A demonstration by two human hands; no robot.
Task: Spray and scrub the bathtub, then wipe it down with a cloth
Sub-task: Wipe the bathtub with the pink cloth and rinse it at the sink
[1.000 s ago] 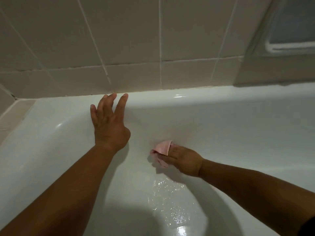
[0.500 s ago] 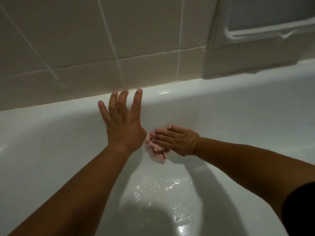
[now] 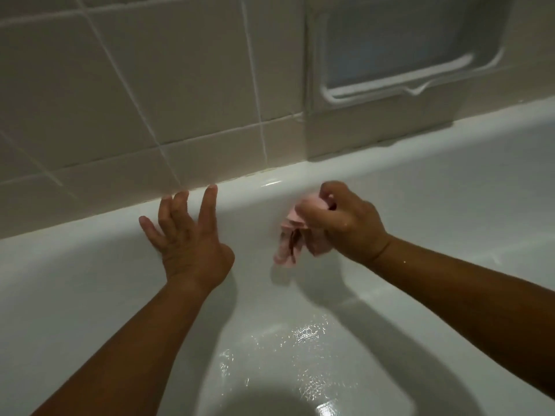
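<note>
Bathtub (image 3: 450, 205): A white tub filled most of the view, with its far rim running from lower left to upper right under the wall.
Tiled wall (image 3: 180, 85): Pale square tiles with light grout lines stood directly above the far rim.
Soap recess (image 3: 405, 49): A moulded niche with a raised lip was set into the wall at upper right.
Wet patch (image 3: 300, 334): Water glinted on the tub floor, below and between the two arms.
Left hand (image 3: 186, 241): It lay flat on the far inner wall, fingers straight and spread, fingertips reaching the rim, holding nothing.
Right hand (image 3: 345, 223): Its fingers were curled tight round the cloth, just below the rim and to the right of the left hand.
Pink cloth (image 3: 292, 238): It was bunched in the right hand, and its loose end hung down against the far inner wall.
</note>
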